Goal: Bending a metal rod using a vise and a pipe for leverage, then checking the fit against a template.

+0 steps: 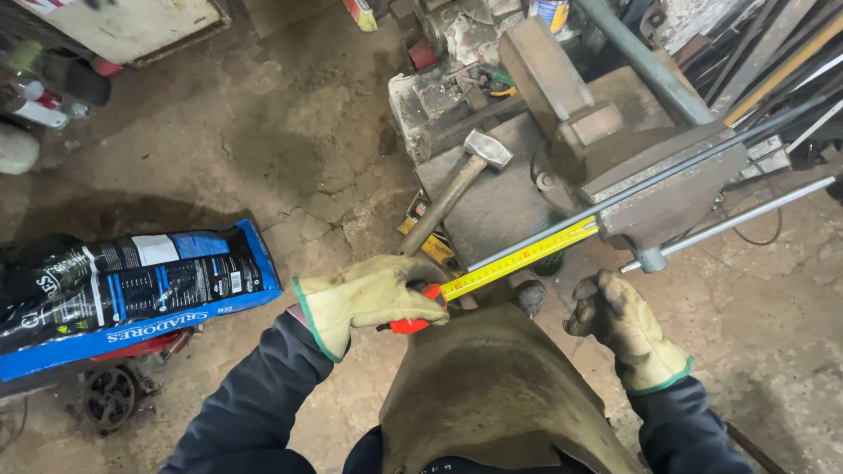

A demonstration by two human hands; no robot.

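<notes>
My gloved left hand [373,294] clenches a red tape measure [413,323], its yellow blade [520,258] stretched along the steel rod [667,175] in the vise [667,189], while my right hand [625,329] hangs loosely curled, holding nothing.

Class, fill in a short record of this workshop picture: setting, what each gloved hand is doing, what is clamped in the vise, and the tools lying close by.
Setting: cracked concrete floor, metal workbench
Left hand: gloved, grips a red tape measure
Tape blade: yellow, drawn out along the clamped rod toward the vise
Right hand: gloved, loosely curled, holds nothing, below the vise
Vise: holds a thin dark rod
Nearby: hammer on the bench; blue and black sack to the left
Clothing: leather apron
</notes>
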